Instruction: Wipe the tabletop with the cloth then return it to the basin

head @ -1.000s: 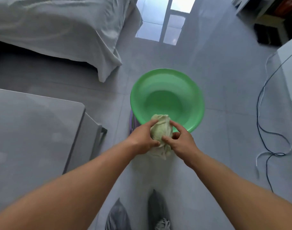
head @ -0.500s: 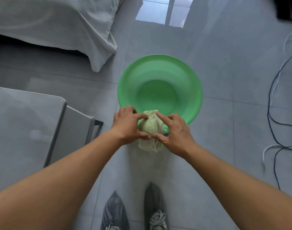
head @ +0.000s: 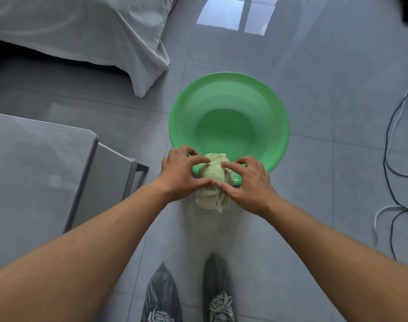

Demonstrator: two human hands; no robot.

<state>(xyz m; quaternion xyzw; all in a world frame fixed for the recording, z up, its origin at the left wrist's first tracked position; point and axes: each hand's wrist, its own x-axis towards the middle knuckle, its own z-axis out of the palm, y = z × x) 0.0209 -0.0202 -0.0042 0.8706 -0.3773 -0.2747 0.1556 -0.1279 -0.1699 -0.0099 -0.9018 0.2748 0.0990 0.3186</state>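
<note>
A bunched pale green cloth [head: 212,176] is held between both hands over the near rim of a round green basin [head: 228,105] that stands on the floor. My left hand [head: 181,173] grips the cloth's left side with curled fingers and thumb. My right hand [head: 247,182] grips its right side the same way. The cloth's lower end hangs below the hands. The grey tabletop [head: 33,163] lies at the left, beside my left forearm. The basin's inside holds nothing that I can see.
A bed with grey sheets [head: 82,36] fills the upper left. Loose cables [head: 393,159] trail over the tiled floor at the right. My two feet in shoe covers [head: 189,296] stand below the hands.
The view has tilted down and shifted, so the basin sits lower and more central. Both hands keep their grip on the cloth and have worked it slightly.
</note>
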